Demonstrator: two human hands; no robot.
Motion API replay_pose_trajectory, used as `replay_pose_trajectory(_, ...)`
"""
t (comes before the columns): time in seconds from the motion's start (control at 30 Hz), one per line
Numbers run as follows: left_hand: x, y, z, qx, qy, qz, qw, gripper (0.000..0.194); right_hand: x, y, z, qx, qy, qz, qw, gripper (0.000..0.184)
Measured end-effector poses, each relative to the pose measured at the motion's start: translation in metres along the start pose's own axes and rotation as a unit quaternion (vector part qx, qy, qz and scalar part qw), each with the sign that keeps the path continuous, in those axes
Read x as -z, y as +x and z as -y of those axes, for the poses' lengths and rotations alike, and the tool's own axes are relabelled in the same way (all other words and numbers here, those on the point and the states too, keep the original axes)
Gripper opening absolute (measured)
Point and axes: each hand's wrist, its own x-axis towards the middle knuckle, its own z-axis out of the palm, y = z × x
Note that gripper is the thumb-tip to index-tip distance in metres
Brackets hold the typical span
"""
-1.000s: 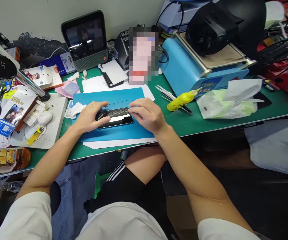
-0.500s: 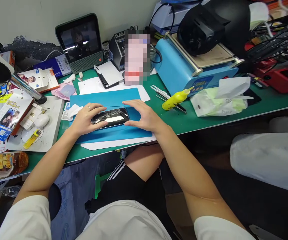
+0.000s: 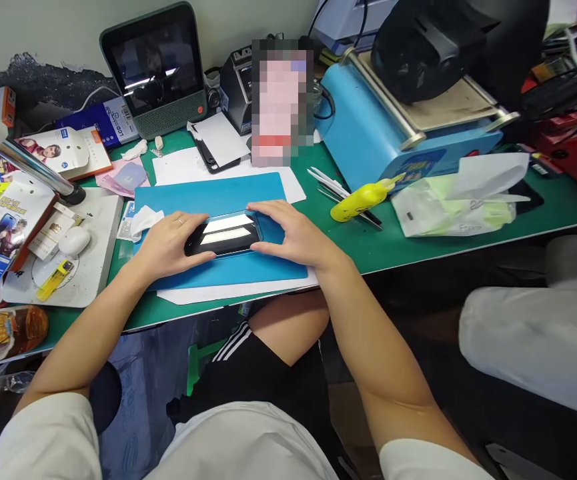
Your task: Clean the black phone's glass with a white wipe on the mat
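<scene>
A black phone (image 3: 224, 235) with a glossy screen lies on a blue mat (image 3: 218, 200) on the green table. My left hand (image 3: 168, 245) grips the phone's left end, a ring on one finger. At the phone's right end, my right hand (image 3: 293, 235) holds its edge with the fingers curled around it. The phone is tilted slightly, its far edge raised, and the screen reflects two bright strips of light.
A yellow glue bottle (image 3: 361, 200) and tweezers (image 3: 333, 185) lie right of the mat. Behind stand a blue roller machine (image 3: 393, 133), a small screen (image 3: 155, 67) and a crumpled plastic bag (image 3: 453, 200). Boxes and a white pad (image 3: 93, 253) crowd the left. Another person's white-clad leg (image 3: 533, 333) is at right.
Both hands have shifted from pressing on top of the phone to gripping its ends, and the phone has tilted up slightly. The camera view also shifted a little.
</scene>
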Motion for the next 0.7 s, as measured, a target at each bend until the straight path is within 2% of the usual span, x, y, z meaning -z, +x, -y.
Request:
replay_pose_trajectory(0.17,0.0005,0.0003,-0.0013,0.011,-0.003,0.016,1.000,0.070,-0.0012,-0.0006,-0.0009,0.009,-0.005,0.008,1.000,0.075)
replay_pose_trajectory(0.4,0.0007,0.0013,-0.0010,-0.014,-0.003,0.019,1.000,0.073,-0.0012,0.0000,-0.0019,0.008,-0.007,0.017,1.000,0.077)
replay_pose_trajectory(0.7,-0.0031,0.0024,0.0018,0.006,-0.011,0.030,0.999,0.077,-0.0001,0.0006,-0.0027,0.003,-0.011,0.026,1.000,0.077)
